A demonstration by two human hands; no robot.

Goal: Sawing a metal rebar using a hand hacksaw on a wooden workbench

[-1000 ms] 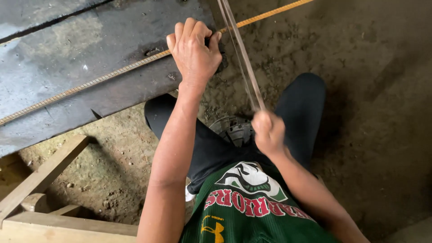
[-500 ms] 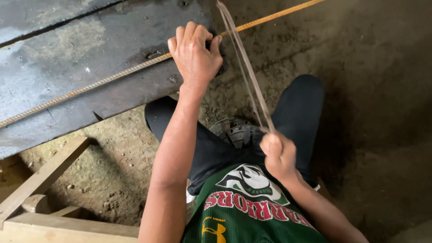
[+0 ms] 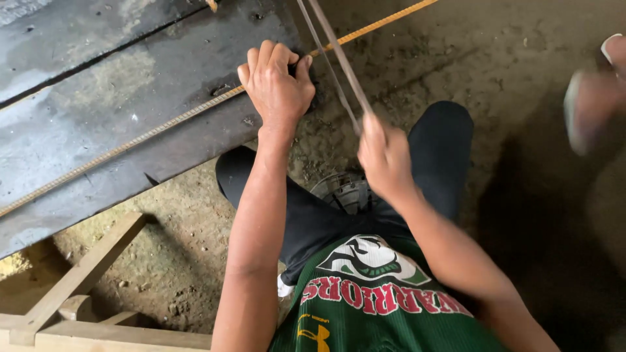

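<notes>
Your left hand (image 3: 277, 85) presses the ribbed steel rod (image 3: 156, 130) onto the dark tabletop (image 3: 98, 85), fingers curled over it. At four o'clock from it, your right hand (image 3: 385, 156), blurred, seems to pinch the thin wire (image 3: 336, 58) running up toward twelve.

Light: dim, soft daylight; shadow: deep at right; blur: right hand (image 3: 385, 156) and foot (image 3: 590, 91) smeared; glare: none

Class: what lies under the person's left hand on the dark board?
A ribbed rod runs under the left hand, resting on the dark board. The stretch beneath the palm is hidden.
</notes>
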